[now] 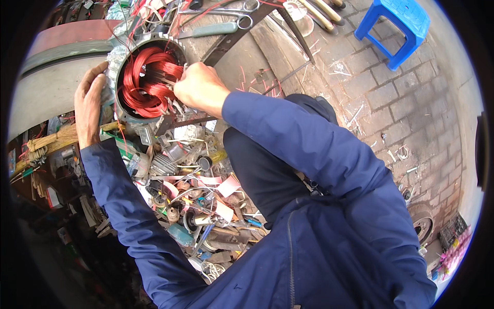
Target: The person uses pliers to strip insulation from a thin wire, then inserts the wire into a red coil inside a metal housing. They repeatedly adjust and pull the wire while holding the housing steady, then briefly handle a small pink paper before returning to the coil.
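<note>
A round grey metal motor housing [116, 95] stands at the upper left, with thick bundles of red copper wire [141, 77] curled inside it. My left hand [91, 100] lies along the housing's left outer side, fingers stretched up and thumb apart. Over the right rim, my right hand [199, 88] is closed in a fist beside the coils. Something small and pale shows at its fingertips, but what they grip is mostly hidden. Behind the housing, loose red wires [154, 10] spread across the work surface.
Scissors [221, 28] lie beyond my right hand, near a dark metal bar [221, 49]. Below the housing is a heap of scrap parts, including a dark-ended yellowish cylinder [206, 162]. A blue plastic stool [396, 26] stands on the brick floor at the right.
</note>
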`<control>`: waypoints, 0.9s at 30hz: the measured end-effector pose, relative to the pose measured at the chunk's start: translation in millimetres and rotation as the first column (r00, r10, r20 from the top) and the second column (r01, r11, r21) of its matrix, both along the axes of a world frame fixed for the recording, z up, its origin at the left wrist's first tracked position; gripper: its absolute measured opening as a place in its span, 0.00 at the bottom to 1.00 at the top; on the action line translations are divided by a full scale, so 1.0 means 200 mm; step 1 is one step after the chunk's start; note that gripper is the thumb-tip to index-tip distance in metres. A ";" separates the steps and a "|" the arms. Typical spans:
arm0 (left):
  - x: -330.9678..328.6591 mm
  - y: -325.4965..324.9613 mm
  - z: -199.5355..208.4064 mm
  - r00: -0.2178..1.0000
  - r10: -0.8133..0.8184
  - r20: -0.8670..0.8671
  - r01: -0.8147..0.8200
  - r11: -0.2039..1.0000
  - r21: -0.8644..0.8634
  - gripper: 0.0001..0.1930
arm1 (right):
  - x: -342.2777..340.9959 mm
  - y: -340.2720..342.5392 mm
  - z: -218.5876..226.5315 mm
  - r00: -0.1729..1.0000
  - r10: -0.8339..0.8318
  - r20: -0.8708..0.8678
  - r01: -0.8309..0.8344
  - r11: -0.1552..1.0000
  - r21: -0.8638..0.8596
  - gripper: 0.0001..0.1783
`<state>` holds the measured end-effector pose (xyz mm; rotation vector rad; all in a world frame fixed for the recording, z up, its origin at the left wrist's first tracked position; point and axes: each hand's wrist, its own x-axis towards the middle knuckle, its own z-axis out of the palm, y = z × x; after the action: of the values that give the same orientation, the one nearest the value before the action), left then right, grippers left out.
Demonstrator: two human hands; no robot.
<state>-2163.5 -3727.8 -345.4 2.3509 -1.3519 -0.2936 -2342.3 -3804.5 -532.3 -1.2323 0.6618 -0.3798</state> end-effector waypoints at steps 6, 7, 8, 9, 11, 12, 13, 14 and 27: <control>0.00 0.02 0.02 0.995 -0.079 0.057 0.078 0.997 0.027 0.27 | 0.02 0.01 -0.01 1.000 0.023 0.021 -0.024 0.998 0.061 0.17; 0.01 0.03 0.02 0.995 -0.098 0.026 0.098 0.995 -0.005 0.29 | 0.02 0.01 -0.01 1.000 0.018 0.017 -0.019 0.998 0.061 0.17; 0.03 0.04 0.00 0.988 -0.153 0.005 0.153 0.988 -0.036 0.30 | 0.02 0.02 0.00 1.000 0.019 0.001 -0.019 0.998 0.063 0.17; 0.06 0.05 0.00 0.990 -0.138 -0.035 0.137 0.990 -0.035 0.32 | 0.01 0.02 0.00 1.000 0.016 0.006 -0.016 0.996 0.085 0.16; 0.10 0.08 -0.01 0.988 -0.122 -0.089 0.115 0.990 -0.078 0.32 | 0.01 0.03 0.01 0.999 0.037 -0.006 -0.036 0.996 0.084 0.17; 0.12 0.10 -0.02 0.990 -0.102 -0.101 0.091 0.990 -0.110 0.32 | 0.01 0.02 0.02 0.999 0.046 -0.008 -0.045 0.996 0.078 0.17; 0.14 0.11 -0.03 0.989 -0.097 -0.115 0.081 0.987 -0.141 0.33 | 0.02 0.02 0.02 0.998 0.060 -0.017 -0.059 0.996 0.072 0.17; 0.15 0.13 -0.04 0.983 -0.140 -0.117 0.122 0.981 -0.148 0.33 | 0.03 0.02 0.02 0.997 0.071 -0.024 -0.069 0.995 0.066 0.17; 0.18 0.13 -0.02 0.973 -0.217 -0.075 0.211 0.974 -0.081 0.32 | 0.07 0.01 0.06 0.993 0.053 -0.109 -0.044 0.996 0.083 0.19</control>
<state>-2127.8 -3701.9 -349.3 2.1124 -1.5507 -0.3944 -2327.4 -3802.7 -521.2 -1.1967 0.7347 -0.2430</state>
